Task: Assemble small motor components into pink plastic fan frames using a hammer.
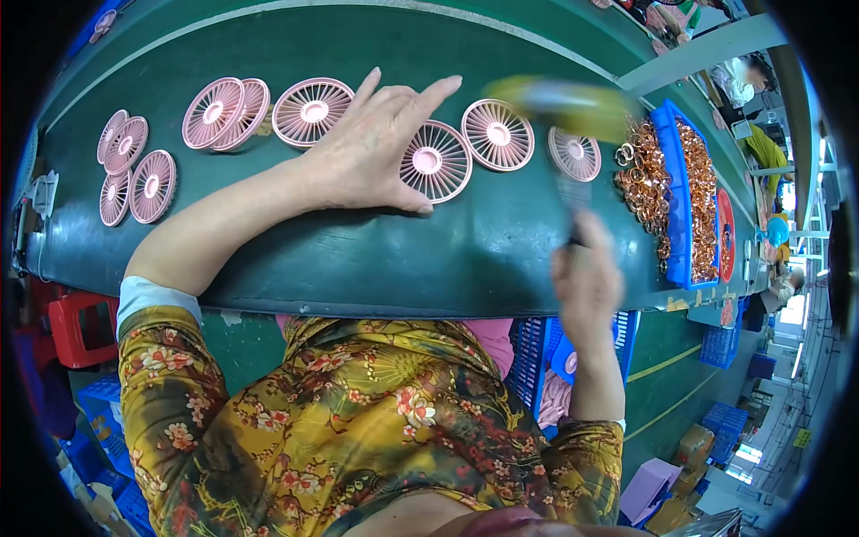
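Note:
My left hand (pixel 367 148) reaches over the green work table (pixel 358 259), thumb and fingers spread. Between thumb and forefinger lies a pink spoked fan grille (pixel 428 160); whether the hand touches it I cannot tell. Behind that hand is another pink grille (pixel 314 111), partly covered. My right hand (pixel 588 282) is wrapped round the dark handle of a mallet (pixel 565 103). The mallet's yellow head is raised above the table and smeared by motion. Near its head lie a pink grille (pixel 498 134) and a smaller-looking round grille (pixel 574 154).
More pink grilles (pixel 213 112) lie to the left, some overlapping. Copper-coloured rings (pixel 642 170) are heaped beside a blue tray (pixel 677 206) of such rings at the right. Below the table edge are a red stool (pixel 80 331) and a blue crate (pixel 528 353). Other people are at far right.

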Tool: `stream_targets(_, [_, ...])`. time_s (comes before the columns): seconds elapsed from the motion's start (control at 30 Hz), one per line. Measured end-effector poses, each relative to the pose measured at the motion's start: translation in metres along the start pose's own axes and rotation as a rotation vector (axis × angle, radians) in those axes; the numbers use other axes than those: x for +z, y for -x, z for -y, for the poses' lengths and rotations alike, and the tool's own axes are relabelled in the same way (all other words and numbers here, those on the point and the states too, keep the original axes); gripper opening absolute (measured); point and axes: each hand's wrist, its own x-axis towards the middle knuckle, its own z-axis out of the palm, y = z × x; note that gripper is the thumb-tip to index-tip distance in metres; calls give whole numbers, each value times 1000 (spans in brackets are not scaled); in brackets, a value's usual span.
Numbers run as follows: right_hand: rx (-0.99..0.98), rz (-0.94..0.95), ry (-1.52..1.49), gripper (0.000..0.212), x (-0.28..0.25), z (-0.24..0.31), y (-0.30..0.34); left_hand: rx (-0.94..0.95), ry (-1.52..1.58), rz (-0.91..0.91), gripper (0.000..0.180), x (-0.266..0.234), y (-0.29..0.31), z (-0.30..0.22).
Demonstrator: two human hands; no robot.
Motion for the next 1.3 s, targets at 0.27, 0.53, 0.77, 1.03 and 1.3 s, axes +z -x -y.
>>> stream_targets(0.27, [212, 331, 29, 32, -1, 27, -3, -80, -349, 48, 113, -56, 35, 48])
stream_targets(0.53, [238, 205, 33, 32, 6, 13, -24, -125, 137, 30, 112, -35, 42, 37])
stream_targets(0.77, [-137, 171, 190, 34, 54, 11, -34, -198, 331, -169, 120, -3, 43, 22])
stream_targets(1.03, [-33, 336, 4, 32, 38, 31, -27, -195, -705, -295, 105, -88, 91, 99])
stream_targets(1.3, [228, 382, 223, 32, 52, 14, -43, -232, -389, -421, 84, -89, 102, 84])
